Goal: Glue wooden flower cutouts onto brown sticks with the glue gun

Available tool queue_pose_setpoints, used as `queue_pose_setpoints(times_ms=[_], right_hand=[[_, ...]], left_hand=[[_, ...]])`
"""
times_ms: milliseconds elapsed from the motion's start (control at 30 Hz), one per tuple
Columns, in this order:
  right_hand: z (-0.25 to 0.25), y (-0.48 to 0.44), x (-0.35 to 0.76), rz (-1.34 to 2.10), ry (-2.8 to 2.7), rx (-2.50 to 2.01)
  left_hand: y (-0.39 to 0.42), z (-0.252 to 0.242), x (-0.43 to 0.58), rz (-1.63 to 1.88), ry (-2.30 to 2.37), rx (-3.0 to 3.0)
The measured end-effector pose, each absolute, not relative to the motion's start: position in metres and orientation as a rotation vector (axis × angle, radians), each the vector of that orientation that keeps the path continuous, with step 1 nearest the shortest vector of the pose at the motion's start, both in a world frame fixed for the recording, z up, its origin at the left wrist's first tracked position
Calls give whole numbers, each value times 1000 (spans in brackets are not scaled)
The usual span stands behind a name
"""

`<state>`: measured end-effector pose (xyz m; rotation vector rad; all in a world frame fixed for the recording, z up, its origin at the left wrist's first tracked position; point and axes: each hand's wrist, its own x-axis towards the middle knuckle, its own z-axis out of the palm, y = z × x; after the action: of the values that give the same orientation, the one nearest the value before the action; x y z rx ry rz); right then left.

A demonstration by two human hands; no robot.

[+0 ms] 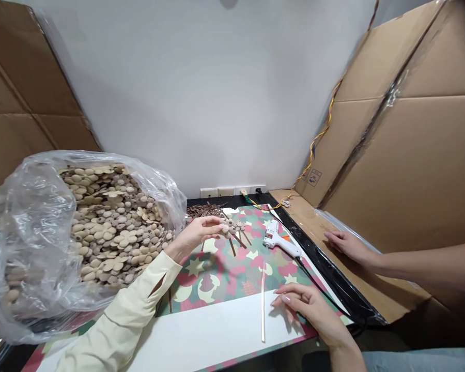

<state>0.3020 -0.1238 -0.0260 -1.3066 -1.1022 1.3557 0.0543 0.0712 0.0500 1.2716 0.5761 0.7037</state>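
Observation:
My left hand (201, 232), in a cream sleeve, is closed in a pinch on a small beige fabric flower (225, 228). Just beyond its fingertips lie more small flowers (238, 226) and several thin brown strips (231, 247). My right hand (304, 307) hovers low over the front of the table, palm down, fingers apart and holding nothing. A thin pale stick (262, 305) lies a little to the left of its fingertips. Farther back, a white glue gun (281, 240) rests on its side on the camouflage-patterned sheet (232, 276).
A clear plastic bag (34, 217) full of beige flowers (116, 237) fills the left. Brown strips (205, 210) are heaped at the back. Cardboard (403, 155) walls the right side, where another person's hand (349, 248) reaches in. A power strip (227, 191) and yellow wire (321, 134) run along the wall.

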Motion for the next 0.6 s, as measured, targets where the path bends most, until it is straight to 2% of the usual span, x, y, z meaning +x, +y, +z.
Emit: queue_pose_setpoints(times_ms=[133,600], right_hand=[[-31,-125,302,1363,-1100,-1311],[-39,-123,309,1365,-1183,-1381]], left_hand=[[74,41,45,800,334,1035],[76,21,37,981,291,911]])
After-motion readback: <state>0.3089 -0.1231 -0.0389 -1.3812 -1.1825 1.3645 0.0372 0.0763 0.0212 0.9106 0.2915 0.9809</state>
